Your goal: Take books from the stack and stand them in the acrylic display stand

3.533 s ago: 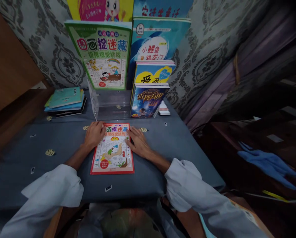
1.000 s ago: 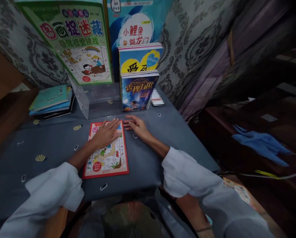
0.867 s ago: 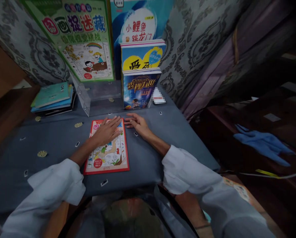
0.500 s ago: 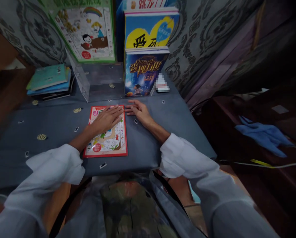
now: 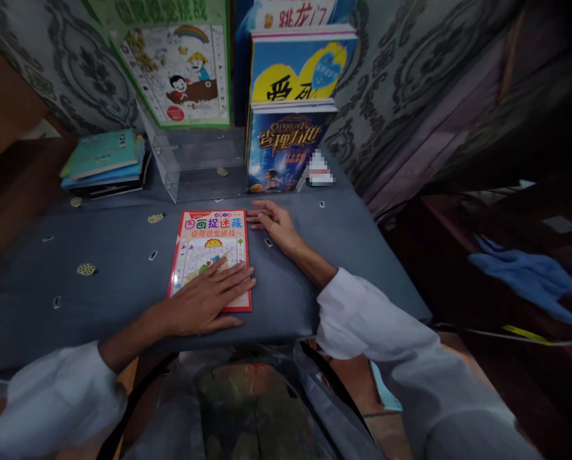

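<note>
A red-bordered picture book (image 5: 212,237) lies closed on the grey-blue tabletop, its cover up with large coloured characters and a drawn scene. My left hand (image 5: 207,297) rests flat across the book's lower part, palm down with fingers stretched, hiding its lower left area. Just right of the book's top right corner is my right hand (image 5: 277,225), on its side on the table. Its fingers are loosely extended and apart, with the tips close to the book's edge, and nothing is held in it.
Behind the book, a clear acrylic stand (image 5: 209,185) holds a green-framed picture book (image 5: 175,76) and several upright books, the front one dark blue (image 5: 286,153). A stack of booklets (image 5: 101,156) lies at the left. A blue cloth (image 5: 528,275) lies beyond the table's right side (image 5: 386,255).
My left hand has slid down the cover from the top of the book to its lower part, uncovering the title. The right hand stays beside the top right corner. The view has shifted slightly.
</note>
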A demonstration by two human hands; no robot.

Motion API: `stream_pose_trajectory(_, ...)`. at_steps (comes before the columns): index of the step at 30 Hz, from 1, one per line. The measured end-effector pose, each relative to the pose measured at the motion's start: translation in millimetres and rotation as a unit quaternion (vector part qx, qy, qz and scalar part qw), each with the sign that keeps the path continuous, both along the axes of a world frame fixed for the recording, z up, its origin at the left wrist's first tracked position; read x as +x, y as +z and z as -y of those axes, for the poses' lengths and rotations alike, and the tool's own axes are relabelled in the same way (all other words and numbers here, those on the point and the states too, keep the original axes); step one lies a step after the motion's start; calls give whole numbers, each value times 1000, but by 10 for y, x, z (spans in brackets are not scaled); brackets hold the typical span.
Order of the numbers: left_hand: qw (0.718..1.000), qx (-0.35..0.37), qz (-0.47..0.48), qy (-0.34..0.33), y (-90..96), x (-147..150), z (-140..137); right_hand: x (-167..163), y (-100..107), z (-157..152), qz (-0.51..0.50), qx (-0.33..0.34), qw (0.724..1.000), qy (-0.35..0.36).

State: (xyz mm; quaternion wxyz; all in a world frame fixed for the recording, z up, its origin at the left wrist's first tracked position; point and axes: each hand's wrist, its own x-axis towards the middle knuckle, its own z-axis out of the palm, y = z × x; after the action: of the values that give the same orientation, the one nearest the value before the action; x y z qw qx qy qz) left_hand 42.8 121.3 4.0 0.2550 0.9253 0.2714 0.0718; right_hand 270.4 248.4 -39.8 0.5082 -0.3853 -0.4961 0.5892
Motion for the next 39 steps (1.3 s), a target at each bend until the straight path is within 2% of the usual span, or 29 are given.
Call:
stream_pose_trajectory(5, 997, 73, -14, 7, -102, 66, -9, -5, 1, 27, 26, 28, 999, 1)
stream_pose_trajectory(9, 994, 104, -20, 7, -162, 162, -97, -27, 94, 149, 140, 125, 982, -19)
stream_pose_trajectory(11, 993, 112, -22, 7, -174, 199, -119, -97, 174, 226, 206, 196, 959, -1)
stream_pose_trajectory(12, 993, 116, -24, 7, -175, 211, -122, -162, 215, 258, 227, 230, 946, 29)
stream_pose_trajectory(15, 993, 118, -30, 11, -160, 223, -106, -482, 299, 301, 250, 313, 898, 184)
stream_pose_trajectory(17, 993, 118, -29, 15, -139, 222, -88, -761, 299, 280, 273, 343, 858, 269)
stream_pose_trajectory(20, 990, 139, -26, 11, -105, 228, -73, -1137, 219, 191, 341, 362, 810, 311)
stream_pose_trajectory(23, 984, 174, -29, 2, -93, 239, -79, -1322, 117, 71, 423, 385, 770, 281)
stream_pose_trajectory(27, 978, 204, -41, -4, -132, 233, -102, -1212, 51, -103, 497, 394, 743, 214)
stream_pose_trajectory(33, 978, 199, -66, -7, -203, 223, -107, -683, 48, -235, 556, 323, 755, 130)
stream_pose_trajectory(39, 984, 164, -62, 10, -155, 212, -84, -401, 53, -18, 572, 295, 760, 90)
